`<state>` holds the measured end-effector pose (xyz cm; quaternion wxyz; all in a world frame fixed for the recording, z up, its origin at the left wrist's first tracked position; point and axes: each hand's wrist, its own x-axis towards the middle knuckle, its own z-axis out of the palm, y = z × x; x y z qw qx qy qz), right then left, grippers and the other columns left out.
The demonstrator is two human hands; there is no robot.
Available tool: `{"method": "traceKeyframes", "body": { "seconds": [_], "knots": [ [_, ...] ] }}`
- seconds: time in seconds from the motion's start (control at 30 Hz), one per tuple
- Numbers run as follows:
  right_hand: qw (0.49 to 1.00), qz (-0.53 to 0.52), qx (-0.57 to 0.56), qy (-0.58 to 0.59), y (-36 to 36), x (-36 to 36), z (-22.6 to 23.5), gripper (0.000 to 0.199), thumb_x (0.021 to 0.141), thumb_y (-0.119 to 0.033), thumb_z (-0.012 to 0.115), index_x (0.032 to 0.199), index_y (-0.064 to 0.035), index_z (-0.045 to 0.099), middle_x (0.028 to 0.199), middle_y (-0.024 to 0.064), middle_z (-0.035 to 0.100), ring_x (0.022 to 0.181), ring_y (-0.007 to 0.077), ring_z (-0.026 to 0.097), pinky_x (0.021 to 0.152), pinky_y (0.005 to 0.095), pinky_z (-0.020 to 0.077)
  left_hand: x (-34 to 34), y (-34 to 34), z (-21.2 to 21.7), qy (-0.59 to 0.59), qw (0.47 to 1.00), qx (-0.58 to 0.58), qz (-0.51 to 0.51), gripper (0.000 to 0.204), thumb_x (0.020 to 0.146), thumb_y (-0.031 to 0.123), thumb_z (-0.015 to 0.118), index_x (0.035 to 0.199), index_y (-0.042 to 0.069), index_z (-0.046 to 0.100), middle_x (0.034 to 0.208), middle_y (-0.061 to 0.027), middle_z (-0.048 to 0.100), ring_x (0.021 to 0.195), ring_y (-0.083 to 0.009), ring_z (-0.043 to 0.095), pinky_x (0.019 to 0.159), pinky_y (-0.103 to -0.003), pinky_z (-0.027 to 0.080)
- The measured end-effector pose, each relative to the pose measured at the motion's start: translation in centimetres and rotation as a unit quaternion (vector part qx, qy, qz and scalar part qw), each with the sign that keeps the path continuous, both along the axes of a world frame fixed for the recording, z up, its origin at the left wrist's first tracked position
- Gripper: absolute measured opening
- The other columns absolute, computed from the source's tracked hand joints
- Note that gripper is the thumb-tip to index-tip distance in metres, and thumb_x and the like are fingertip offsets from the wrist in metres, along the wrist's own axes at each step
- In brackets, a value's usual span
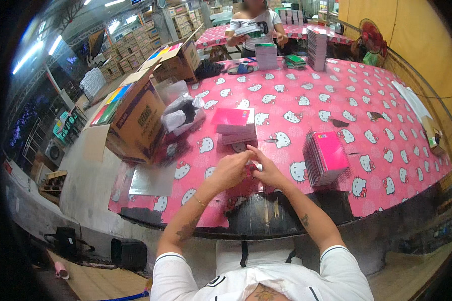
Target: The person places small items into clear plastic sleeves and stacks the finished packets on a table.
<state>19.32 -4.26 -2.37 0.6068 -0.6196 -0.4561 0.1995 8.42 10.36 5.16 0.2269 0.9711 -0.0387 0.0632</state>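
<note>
Your white shirt [263,281] is nearest. Your left hand [231,169] and right hand [267,169] meet just before the pink notebook stack [234,125]; whether the curled fingers grip anything, you can't quite tell. Its glossy top juts left. Right of it, a coil-bound pile [329,155] runs lengthwise away from you; bare patterned tablecloth [286,100] leaves room beyond.

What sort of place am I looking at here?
Probably a notebook packing workshop or warehouse: many stacked boxes fill the background, a large open carton stands at the table's left, and a stack of pink-covered notebooks sits on it.
</note>
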Motion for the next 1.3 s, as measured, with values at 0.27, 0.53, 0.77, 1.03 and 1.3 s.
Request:
{"method": "traceKeyframes", "body": {
  "seconds": [0.27, 0.53, 0.77, 1.03, 1.3],
  "knots": [
    [0.990, -0.136, 0.024, -0.034, 1.3, -1.5, -5.1, 0.040, 0.085, -0.006, 0.058, 0.124, -0.0001, 0.049, 0.108, 0.0216, 0.062, 0.104, 0.0324, 0.063, 0.092, 0.0388, 0.0475, -3.6, -0.1, -8.7, -0.216, 0.863, -0.353, 0.289, 0.075, 0.078, 0.006, 0.072, 0.144, 0.003, 0.037, 0.142, -0.0245, 0.042, 0.135, -0.0336, 0.041, 0.114, -0.041, 0.029],
    [0.972, -0.101, -0.058, 0.204, 1.3, -0.2, -4.1, 0.038, 0.088, -0.013, 0.065, 0.120, 0.0003, 0.051, 0.100, 0.0134, 0.065, 0.093, 0.0244, 0.065, 0.082, 0.0375, 0.0513, -3.3, 2.1, -8.8, -0.102, 0.922, -0.268, 0.262, 0.066, 0.087, 0.015, 0.066, 0.144, -0.001, 0.036, 0.137, -0.0283, 0.049, 0.129, -0.0404, 0.047, 0.109, -0.043, 0.037],
    [0.959, -0.217, -0.146, 0.107, 0.4, 3.0, -4.9, 0.049, 0.080, -0.023, 0.072, 0.118, 0.0045, 0.057, 0.104, 0.0213, 0.068, 0.092, 0.0289, 0.069, 0.080, 0.0380, 0.0546, 2.8, 4.6, -3.8, -0.320, 0.928, 0.059, 0.181, 0.045, 0.087, 0.017, 0.065, 0.129, 0.002, 0.055, 0.124, -0.0208, 0.058, 0.116, -0.0380, 0.056, 0.100, -0.046, 0.044],
    [0.889, -0.310, -0.241, -0.234, -0.6, 0.0, -2.2, 0.084, 0.086, -0.039, 0.066, 0.149, 0.0021, 0.029, 0.147, 0.0318, 0.037, 0.135, 0.0441, 0.039, 0.109, 0.0487, 0.0361, 7.2, 7.1, -1.9, -0.322, 0.921, 0.189, 0.115, 0.040, 0.079, 0.002, 0.062, 0.119, 0.007, 0.063, 0.112, -0.0110, 0.065, 0.106, -0.0321, 0.061, 0.093, -0.045, 0.046],
    [0.951, -0.210, 0.008, -0.226, -4.9, -3.1, 1.9, 0.074, 0.081, -0.022, 0.075, 0.143, -0.0048, 0.039, 0.142, 0.0268, 0.037, 0.135, 0.0436, 0.037, 0.111, 0.0473, 0.0329, 0.4, -1.0, -0.7, -0.415, 0.895, 0.148, 0.075, 0.035, 0.078, -0.002, 0.061, 0.112, 0.005, 0.064, 0.095, -0.0095, 0.064, 0.089, -0.0290, 0.061, 0.076, -0.041, 0.045]
  ]
}}
